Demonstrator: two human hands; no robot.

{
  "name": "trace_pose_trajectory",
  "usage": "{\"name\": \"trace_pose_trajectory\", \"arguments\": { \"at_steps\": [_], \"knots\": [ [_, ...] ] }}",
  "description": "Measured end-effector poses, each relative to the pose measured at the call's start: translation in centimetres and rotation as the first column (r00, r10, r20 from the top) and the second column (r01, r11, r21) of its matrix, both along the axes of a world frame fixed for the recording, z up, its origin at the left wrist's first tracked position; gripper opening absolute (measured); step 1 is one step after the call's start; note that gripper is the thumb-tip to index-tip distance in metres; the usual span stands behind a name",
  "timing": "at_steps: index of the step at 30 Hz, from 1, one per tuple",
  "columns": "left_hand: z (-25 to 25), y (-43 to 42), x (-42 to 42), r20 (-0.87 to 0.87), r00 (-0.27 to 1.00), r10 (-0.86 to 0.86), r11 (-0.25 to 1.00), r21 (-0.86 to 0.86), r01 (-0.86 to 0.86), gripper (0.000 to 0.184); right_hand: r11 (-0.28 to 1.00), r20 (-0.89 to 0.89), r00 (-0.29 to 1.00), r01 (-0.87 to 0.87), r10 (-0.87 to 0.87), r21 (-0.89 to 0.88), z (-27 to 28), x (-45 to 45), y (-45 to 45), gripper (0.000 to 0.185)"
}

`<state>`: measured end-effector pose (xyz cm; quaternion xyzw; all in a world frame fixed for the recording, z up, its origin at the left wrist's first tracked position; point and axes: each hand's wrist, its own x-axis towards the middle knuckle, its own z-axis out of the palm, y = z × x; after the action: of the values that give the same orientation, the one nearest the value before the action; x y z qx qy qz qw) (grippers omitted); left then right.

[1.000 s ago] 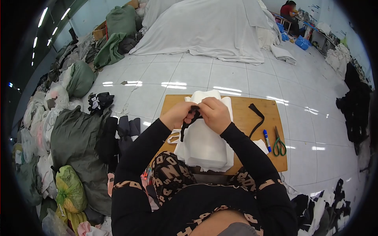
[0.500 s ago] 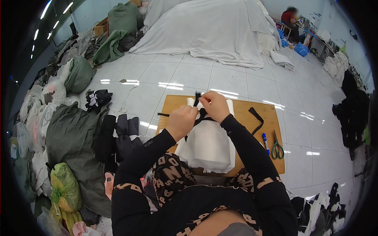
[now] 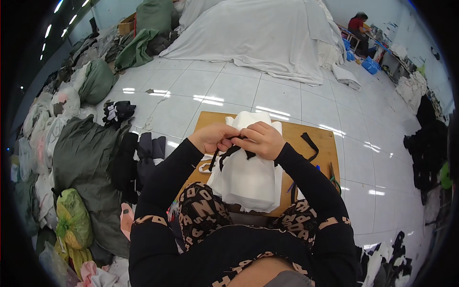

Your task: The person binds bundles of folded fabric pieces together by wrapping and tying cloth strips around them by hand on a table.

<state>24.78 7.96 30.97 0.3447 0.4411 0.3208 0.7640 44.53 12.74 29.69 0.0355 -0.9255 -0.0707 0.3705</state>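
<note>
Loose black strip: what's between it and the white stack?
Head view: toward the far edge, bare wooden tabletop separates the loose black strip from the white stack; nearer the body, the right sleeve cuts across.

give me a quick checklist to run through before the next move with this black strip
- Left hand grips the black strip: ok, a loose end hangs below its fingers.
- Right hand also grips it: cannot tell, its fingers cover the spot.
- Strip lies across the white stack: ok.
- Strip's crossing between the hands can be inspected: not ok, fingers hide it.
- Second black strip free on the table: ok.
- Scissors fully in sight: not ok, the right sleeve partly hides them.
</note>
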Motion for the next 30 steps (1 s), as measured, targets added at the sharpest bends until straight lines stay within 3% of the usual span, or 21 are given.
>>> {"name": "trace_pose_trajectory", "arguments": {
  "at_steps": [1,2,4,5,7,10,11,13,14,16,17,18,19,21,22,25,26,27,28,29,30],
  "knots": [
    [0.1,-0.3,0.0,-0.036,0.999,0.005,1.000,0.029,-0.004,0.013,1.000,-0.013,1.000,-0.028,0.028,-0.012,-0.1,-0.2,0.2,0.028],
    [-0.4,0.1,-0.7,-0.098,0.994,-0.055,0.993,0.102,0.065,0.012,0.965,-0.055,0.997,-0.067,0.055,-0.254,-0.3,-0.6,0.1,0.025],
    [-0.1,-0.8,-1.2,-0.334,0.940,-0.069,0.942,0.288,0.171,0.014,0.710,-0.119,0.989,-0.150,0.094,-0.688,-1.3,-1.8,-1.0,0.018],
    [0.0,-0.7,-1.9,-0.540,0.837,-0.091,0.901,0.314,0.300,0.020,0.528,-0.168,0.985,-0.121,-0.043,-0.841,-1.9,-1.8,-1.8,0.010],
    [-3.5,0.6,-4.3,-0.687,0.726,0.030,0.696,0.535,0.478,0.025,0.215,-0.089,0.996,-0.084,-0.014,-0.973,-1.8,-1.5,-1.7,0.020],
    [-4.1,-1.1,-5.0,-0.749,0.661,-0.034,0.750,0.419,0.513,0.029,0.098,-0.177,0.984,-0.180,0.033,-0.979,-2.4,-1.9,-1.7,0.032],
    [-5.2,-1.8,-5.1,-0.706,0.708,-0.025,0.770,0.438,0.464,0.030,0.057,-0.173,0.985,-0.172,-0.002,-0.983,-2.4,-2.0,-1.8,0.033],
    [-8.4,-2.4,-5.0,-0.617,0.787,-0.009,0.791,0.477,0.383,0.033,0.184,-0.181,0.983,-0.179,0.007,-0.966,-3.7,-2.1,-0.7,0.032],
    [-9.3,-3.2,-5.2,-0.700,0.714,0.022,0.776,0.462,0.430,0.037,0.239,-0.072,0.997,-0.065,-0.018,-0.969,-4.1,-2.3,-0.8,0.031],
    [-10.4,-5.1,-5.9,-0.649,0.756,-0.085,0.869,0.323,0.375,0.039,0.345,0.142,0.985,0.166,-0.094,-0.924,-4.3,-2.7,-1.0,0.030],
    [-10.6,-5.5,-6.2,-0.617,0.775,-0.139,0.901,0.246,0.358,0.039,0.432,0.106,0.994,0.108,-0.028,-0.896,-3.7,-2.9,-1.6,0.029],
    [-9.2,-5.6,-6.5,-0.621,0.781,-0.061,0.924,0.260,0.279,0.040,0.324,0.012,1.000,0.015,-0.011,-0.946,-3.5,-3.0,-1.8,0.030],
    [-10.4,-4.3,-7.8,-0.551,0.834,0.033,0.893,0.391,0.224,0.040,0.208,-0.083,0.997,-0.080,-0.007,-0.975,-3.5,-3.0,-1.9,0.031],
    [-7.6,-3.8,-7.2,-0.546,0.818,0.179,0.807,0.558,0.196,0.036,0.157,-0.232,0.972,-0.223,-0.040,-0.962,-3.7,-3.0,-1.8,0.033],
    [-5.5,-4.0,-6.0,-0.674,0.693,0.256,0.756,0.586,0.291,0.030,0.139,-0.308,0.950,-0.298,-0.058,-0.945,-3.8,-2.9,-1.6,0.035],
    [-4.0,-4.1,-4.4,-0.425,0.779,0.461,0.543,0.829,0.131,0.026,0.023,-0.381,0.912,-0.382,-0.154,-0.924,-3.7,-2.4,-1.6,0.037],
    [-3.2,-5.0,-3.3,-0.071,0.910,0.407,0.659,0.713,-0.239,0.026,0.032,-0.356,0.921,-0.356,-0.155,-0.934,-3.5,-2.4,-1.7,0.038],
    [-3.3,-5.6,-1.9,-0.001,0.881,0.473,0.612,0.720,-0.328,0.030,0.005,-0.348,0.925,-0.352,-0.154,-0.936,-3.1,-2.5,-2.0,0.039],
    [-3.5,-6.0,0.4,0.397,0.820,0.412,0.670,0.479,-0.568,0.032,-0.075,-0.349,0.922,-0.365,-0.170,-0.928,-2.6,-2.6,-2.2,0.039],
    [-3.7,-5.9,2.3,0.718,0.583,0.381,0.737,0.145,-0.660,0.036,-0.152,-0.350,0.918,-0.378,-0.185,-0.913,-2.1,-2.7,-2.3,0.040],
    [-4.1,-5.2,2.9,0.750,0.391,0.534,0.656,-0.075,-0.751,0.037,-0.145,-0.350,0.927,-0.367,-0.134,-0.919,-1.7,-2.6,-2.3,0.041]
  ]
}}
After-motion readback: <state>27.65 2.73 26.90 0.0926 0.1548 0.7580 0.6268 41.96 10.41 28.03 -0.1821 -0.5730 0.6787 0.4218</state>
